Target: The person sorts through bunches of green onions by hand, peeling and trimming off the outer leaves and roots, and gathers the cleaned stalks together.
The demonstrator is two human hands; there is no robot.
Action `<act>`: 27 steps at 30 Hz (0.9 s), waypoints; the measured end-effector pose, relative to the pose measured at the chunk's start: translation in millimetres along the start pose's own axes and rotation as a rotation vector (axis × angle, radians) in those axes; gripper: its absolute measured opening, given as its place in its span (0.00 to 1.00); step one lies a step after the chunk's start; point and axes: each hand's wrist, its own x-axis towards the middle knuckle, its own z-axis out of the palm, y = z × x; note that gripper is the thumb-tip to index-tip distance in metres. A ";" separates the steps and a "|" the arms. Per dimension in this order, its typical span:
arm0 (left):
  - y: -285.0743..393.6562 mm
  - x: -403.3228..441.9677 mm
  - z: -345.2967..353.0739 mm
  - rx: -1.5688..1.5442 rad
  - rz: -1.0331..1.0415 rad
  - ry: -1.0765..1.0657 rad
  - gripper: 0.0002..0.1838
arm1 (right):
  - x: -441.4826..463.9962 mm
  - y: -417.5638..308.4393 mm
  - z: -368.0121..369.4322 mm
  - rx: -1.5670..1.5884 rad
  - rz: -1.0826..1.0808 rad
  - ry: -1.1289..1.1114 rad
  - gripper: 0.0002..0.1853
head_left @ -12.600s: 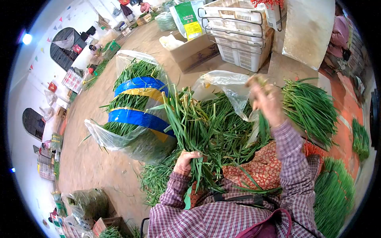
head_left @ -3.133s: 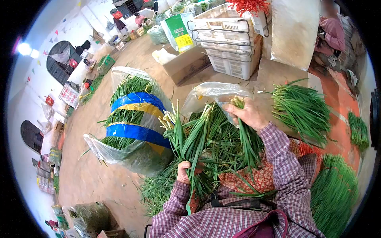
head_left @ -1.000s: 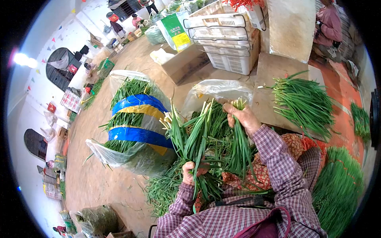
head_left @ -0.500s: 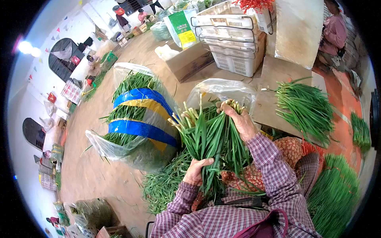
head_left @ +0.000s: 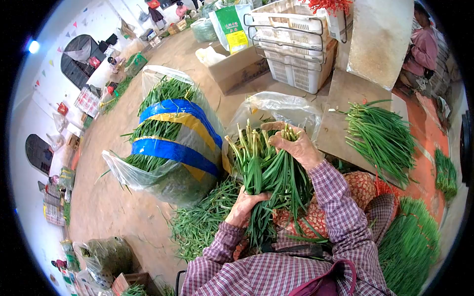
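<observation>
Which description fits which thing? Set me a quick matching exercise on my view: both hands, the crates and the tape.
Things:
1. Left hand
2. Right hand
3. Crates
4. Tape

Descriptions:
A. White and stacked
B. Up at the pale stalk ends
C. Blue and yellow, banded across a plastic bag
D. Gripping the leafy part of the bunch of greens

Right pairs: 1-D, 2-B, 3-A, 4-C.
</observation>
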 end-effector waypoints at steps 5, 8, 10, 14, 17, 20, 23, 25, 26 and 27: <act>3.7 4.0 3.0 0.009 -0.014 -0.010 0.17 | -2.8 5.1 4.4 0.025 -0.049 -0.005 0.22; -4.6 8.6 -2.8 0.051 -0.056 -0.090 0.20 | -5.6 4.5 2.9 -0.029 0.012 -0.007 0.14; -15.6 8.9 -5.6 -0.065 -0.115 -0.097 0.21 | -5.3 14.6 -0.9 0.021 0.003 0.050 0.13; -17.6 2.3 -6.5 -0.296 -0.205 -0.098 0.23 | -5.0 27.1 -9.5 0.046 -0.028 0.245 0.12; -17.4 0.6 -8.4 -0.333 -0.206 -0.100 0.23 | -4.2 24.3 -16.6 0.020 -0.079 0.325 0.14; -15.4 1.6 -13.4 -0.346 -0.299 -0.147 0.25 | -3.9 12.8 -22.4 0.027 -0.042 0.410 0.15; -14.5 2.4 -8.5 -0.297 -0.200 -0.120 0.20 | -2.6 11.6 -38.9 0.028 -0.051 0.421 0.12; -12.8 2.7 -8.3 -0.290 -0.170 -0.123 0.18 | -2.3 1.9 -58.7 -0.220 -0.032 0.525 0.19; -12.9 1.7 -8.4 -0.285 -0.143 -0.124 0.16 | -7.9 -9.8 -78.5 -0.210 0.142 0.535 0.20; -12.8 1.0 -9.1 -0.280 -0.115 -0.125 0.14 | -9.3 -21.4 -85.6 -0.051 0.094 0.532 0.21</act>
